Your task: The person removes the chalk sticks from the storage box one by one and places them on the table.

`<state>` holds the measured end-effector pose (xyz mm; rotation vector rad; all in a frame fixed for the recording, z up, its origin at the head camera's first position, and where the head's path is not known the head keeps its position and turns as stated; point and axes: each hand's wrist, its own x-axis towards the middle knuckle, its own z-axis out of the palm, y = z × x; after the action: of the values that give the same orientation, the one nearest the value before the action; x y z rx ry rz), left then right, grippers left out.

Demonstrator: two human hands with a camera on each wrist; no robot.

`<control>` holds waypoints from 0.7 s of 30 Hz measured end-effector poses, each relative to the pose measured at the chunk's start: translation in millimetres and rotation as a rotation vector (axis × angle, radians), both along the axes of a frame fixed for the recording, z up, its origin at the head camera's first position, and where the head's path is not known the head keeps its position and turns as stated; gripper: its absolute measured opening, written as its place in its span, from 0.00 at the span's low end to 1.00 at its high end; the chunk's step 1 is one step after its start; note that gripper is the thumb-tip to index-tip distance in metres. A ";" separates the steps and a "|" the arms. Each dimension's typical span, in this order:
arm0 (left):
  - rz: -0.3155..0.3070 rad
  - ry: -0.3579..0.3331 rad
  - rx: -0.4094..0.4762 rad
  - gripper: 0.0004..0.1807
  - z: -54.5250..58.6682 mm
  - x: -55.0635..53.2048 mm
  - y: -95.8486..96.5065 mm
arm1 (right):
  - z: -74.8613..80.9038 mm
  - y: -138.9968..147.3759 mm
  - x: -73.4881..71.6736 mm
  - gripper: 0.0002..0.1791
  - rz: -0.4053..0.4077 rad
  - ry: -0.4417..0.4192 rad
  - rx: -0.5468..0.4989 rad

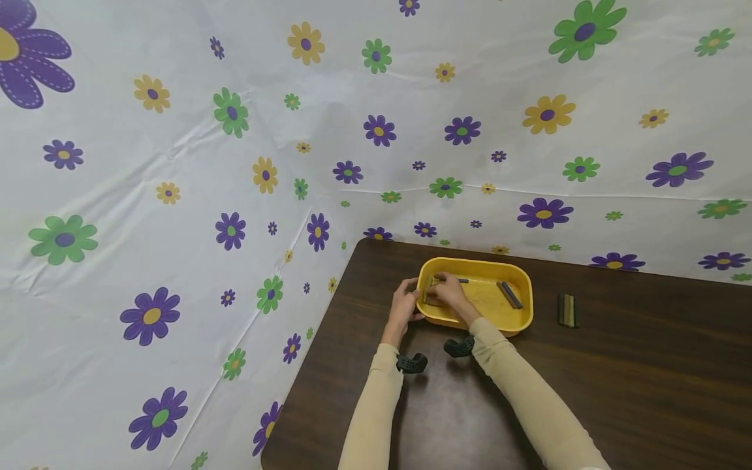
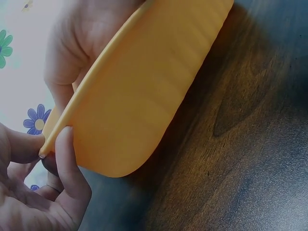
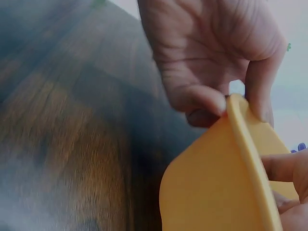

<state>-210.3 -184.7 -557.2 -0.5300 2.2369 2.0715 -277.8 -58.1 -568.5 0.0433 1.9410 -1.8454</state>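
Left fingers pinch the tray's end rim, right fingers reach down inside it

At the fingertips themselves, the left hand [image 1: 403,305] has thumb and fingers closed on the left end rim of a shallow yellow plastic tray with rounded corners [image 1: 484,305]. The right hand [image 1: 454,297] has its fingers bent down within that same end, just inside the rim; whether they pinch anything I cannot tell.

Right beside the right fingertips, along the end wall, stands or leans a slim olive-yellow stick [image 1: 427,288] — its lower part is hard to make out. A slim dark blue stick [image 1: 463,281] pokes out past the far side of the right hand, near the back wall.

Farther right, a broad stretch of yellow floor separates the right fingers from a slanting pair of slim sticks, one brown and one dark blue [image 1: 509,295]. Beyond the tray's right wall, well apart from both hands, a row of slim dark green and yellowish sticks [image 1: 567,310] lies on the dark brown wood-grain table [image 1: 646,333].

The table runs on widely to the right; its back edge passes close behind the tray — and past it hangs a white sheet printed with flowers [image 1: 499,65].
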 end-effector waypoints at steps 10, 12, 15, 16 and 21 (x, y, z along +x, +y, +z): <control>0.009 0.009 -0.010 0.20 0.6 0.6 -0.2 | 0.6 -5.5 1.9 0.35 -0.033 -0.072 -0.100; 0.008 0.005 -0.011 0.20 0.7 0.7 0.2 | 0.8 -6.2 2.5 0.34 -0.031 -0.068 -0.091; 0.009 -0.007 -0.012 0.20 1.4 1.1 1.0 | 1.2 -6.6 3.0 0.33 -0.035 -0.064 -0.077; 0.011 -0.010 -0.013 0.20 1.7 1.2 1.1 | 1.5 -6.4 3.3 0.32 -0.035 -0.063 -0.075; 0.012 -0.013 -0.008 0.19 3.0 1.1 0.6 | 4.1 -2.3 2.2 0.32 -0.056 -0.041 -0.114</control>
<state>-209.1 -184.0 -554.2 -0.5571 2.2413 2.0596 -275.7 -60.4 -564.3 0.1000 1.8212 -1.9730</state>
